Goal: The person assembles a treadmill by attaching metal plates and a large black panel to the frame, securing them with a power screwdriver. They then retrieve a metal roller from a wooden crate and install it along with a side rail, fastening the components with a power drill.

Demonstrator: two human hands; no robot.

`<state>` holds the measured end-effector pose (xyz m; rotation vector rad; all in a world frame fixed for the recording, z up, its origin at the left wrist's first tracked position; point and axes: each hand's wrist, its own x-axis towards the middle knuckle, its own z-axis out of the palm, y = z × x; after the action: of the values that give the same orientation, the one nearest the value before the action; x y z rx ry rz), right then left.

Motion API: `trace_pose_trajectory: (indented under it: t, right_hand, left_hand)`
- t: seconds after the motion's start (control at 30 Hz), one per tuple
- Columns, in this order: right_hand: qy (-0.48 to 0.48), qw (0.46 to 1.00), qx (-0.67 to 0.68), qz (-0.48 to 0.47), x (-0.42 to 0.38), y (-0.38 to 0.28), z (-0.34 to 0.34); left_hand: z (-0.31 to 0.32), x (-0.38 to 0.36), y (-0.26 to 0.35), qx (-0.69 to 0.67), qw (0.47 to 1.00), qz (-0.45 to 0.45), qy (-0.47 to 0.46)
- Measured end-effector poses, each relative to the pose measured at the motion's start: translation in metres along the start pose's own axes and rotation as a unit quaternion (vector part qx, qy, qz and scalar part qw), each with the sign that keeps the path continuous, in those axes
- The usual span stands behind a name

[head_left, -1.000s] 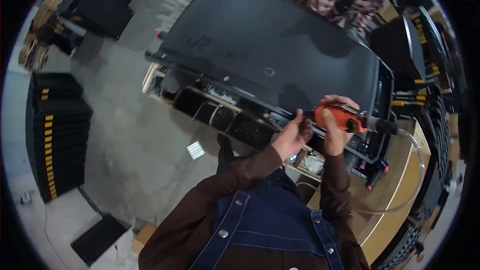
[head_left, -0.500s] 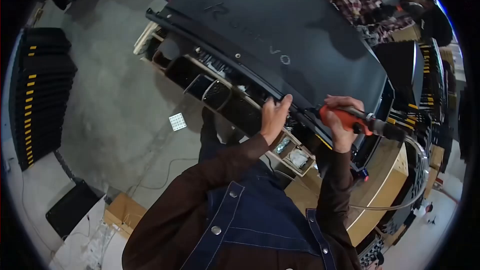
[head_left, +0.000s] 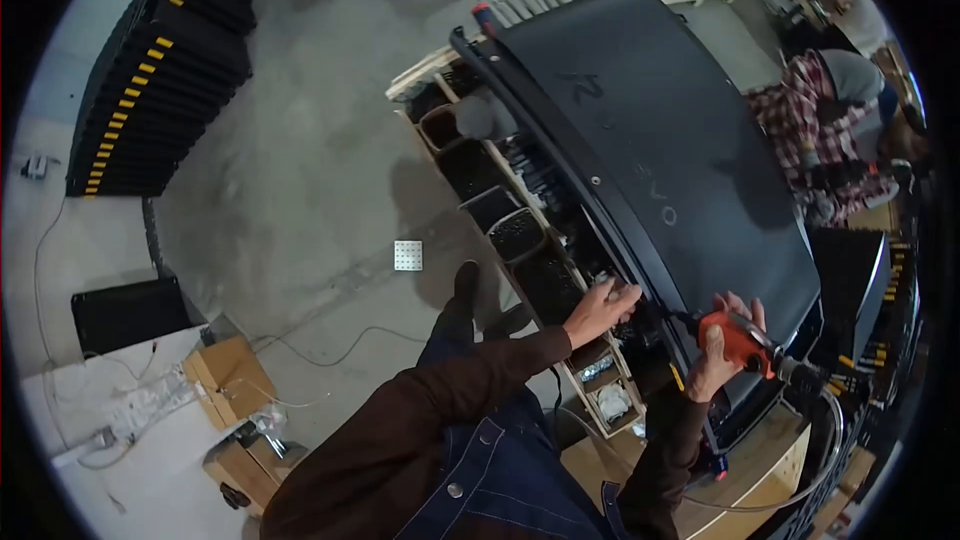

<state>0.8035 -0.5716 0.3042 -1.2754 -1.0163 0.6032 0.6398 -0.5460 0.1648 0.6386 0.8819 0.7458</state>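
Your right hand (head_left: pixel 712 372) is wrapped around the orange tool (head_left: pixel 742 342), nose pointed at the near edge of the black panel (head_left: pixel 650 120), toward its right end. Can't tell if the nose touches. Hose (head_left: pixel 838 428) runs off the tool's back end and curves down toward you. Your left hand (head_left: pixel 597 315) is beside the same edge, above the bins (head_left: pixel 548 285): fingers part-curled, thumb close to them. Can't tell if it's pinching something small. Panel lies in front of you, bins along its near side. Co-worker (head_left: pixel 810 115) in plaid at the far side.
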Motion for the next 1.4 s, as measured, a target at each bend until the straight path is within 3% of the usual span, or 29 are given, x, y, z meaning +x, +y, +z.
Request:
trace_pose_trajectory:
  t: [0.07, 0.13, 0.2, 0.23, 0.27, 0.3, 0.33, 0.4, 0.43, 0.5, 0.6, 0.63, 0.7, 0.77, 0.83, 0.87, 0.9, 0.97, 1.03, 1.1, 1.17, 1.27, 1.37, 1.4]
  right_hand:
    - [0.017, 0.999, -0.017, 0.03, -0.018, 0.02, -0.006]
    - [0.109, 0.978, -0.165, 0.063, -0.046, 0.026, -0.014]
    - [0.117, 0.976, -0.167, 0.08, -0.075, 0.017, 0.011]
    - [0.123, 0.97, -0.166, 0.127, -0.099, 0.024, 0.008]
    - [0.129, 0.962, -0.167, 0.171, -0.116, 0.03, 0.009]
    - [0.082, 0.954, -0.188, 0.219, -0.136, 0.028, 0.026]
    - [0.001, 0.951, -0.174, 0.256, -0.159, 0.04, 0.037]
    - [-0.145, 0.9, -0.164, 0.376, -0.203, 0.058, 0.074]
    - [-0.218, 0.879, -0.166, 0.391, -0.225, 0.073, 0.096]
    - [-0.343, 0.819, -0.22, 0.404, -0.265, 0.109, 0.146]
    - [-0.354, 0.733, -0.182, 0.552, -0.323, 0.209, 0.225]
    - [-0.34, 0.706, -0.187, 0.593, -0.341, 0.251, 0.252]
    - [-0.411, 0.66, -0.217, 0.59, -0.379, 0.352, 0.297]
    - [-0.559, 0.663, -0.323, 0.379, -0.404, 0.446, 0.356]
    - [-0.624, 0.692, -0.31, 0.186, -0.42, 0.527, 0.418]
    - [-0.639, 0.672, -0.349, 0.138, -0.427, 0.571, 0.446]
    - [-0.653, 0.646, -0.386, 0.089, -0.434, 0.614, 0.473]
    - [-0.643, 0.665, -0.379, 0.026, -0.447, 0.669, 0.516]
    - [-0.635, 0.675, -0.375, -0.003, -0.462, 0.706, 0.553]
    - [-0.622, 0.688, -0.372, -0.029, -0.489, 0.738, 0.561]
    - [-0.616, 0.599, -0.509, -0.046, -0.503, 0.77, 0.556]
    - [-0.629, 0.561, -0.537, -0.04, -0.516, 0.78, 0.535]
    - [-0.61, 0.601, -0.513, -0.05, -0.53, 0.758, 0.516]
    - [-0.636, 0.606, -0.474, 0.055, -0.533, 0.746, 0.519]
  left_hand:
    - [-0.039, -0.024, -0.016, -0.01, 0.996, -0.081, -0.032]
    - [-0.103, -0.035, -0.084, -0.002, 0.992, -0.123, -0.026]
    - [-0.184, -0.055, -0.146, -0.051, 0.968, -0.236, 0.062]
    - [-0.228, -0.07, -0.18, -0.102, 0.961, -0.228, 0.122]
    - [-0.283, -0.07, -0.24, 0.24, 0.934, -0.164, 0.208]
    - [-0.325, -0.084, -0.26, 0.184, 0.913, -0.259, 0.258]
    - [-0.359, -0.107, -0.266, 0.167, 0.887, -0.299, 0.311]
    - [-0.413, -0.148, -0.27, 0.215, 0.836, -0.332, 0.38]
    - [-0.43, -0.17, -0.266, 0.202, 0.834, -0.343, 0.382]
    - [-0.461, -0.205, -0.237, 0.342, 0.809, -0.323, 0.352]
    - [-0.497, -0.254, -0.205, 0.331, 0.858, -0.272, 0.284]
    - [-0.507, -0.269, -0.196, 0.359, 0.853, -0.257, 0.28]
    - [-0.52, -0.302, -0.205, 0.399, 0.841, -0.225, 0.288]
    - [-0.527, -0.324, -0.235, 0.428, 0.823, -0.171, 0.333]
    - [-0.522, -0.339, -0.244, 0.494, 0.786, -0.14, 0.345]
    - [-0.525, -0.334, -0.239, 0.544, 0.758, -0.135, 0.333]
    - [-0.531, -0.33, -0.249, 0.5, 0.767, -0.132, 0.38]
    - [-0.534, -0.336, -0.261, 0.429, 0.785, -0.141, 0.425]
    - [-0.536, -0.344, -0.267, 0.407, 0.792, -0.154, 0.428]
    - [-0.535, -0.346, -0.279, 0.401, 0.766, -0.158, 0.478]
    - [-0.552, -0.34, -0.298, 0.399, 0.765, -0.16, 0.48]
    - [-0.575, -0.331, -0.304, 0.405, 0.764, -0.149, 0.48]
    - [-0.579, -0.328, -0.288, 0.413, 0.764, -0.137, 0.476]
    - [-0.58, -0.327, -0.281, 0.417, 0.765, -0.131, 0.474]
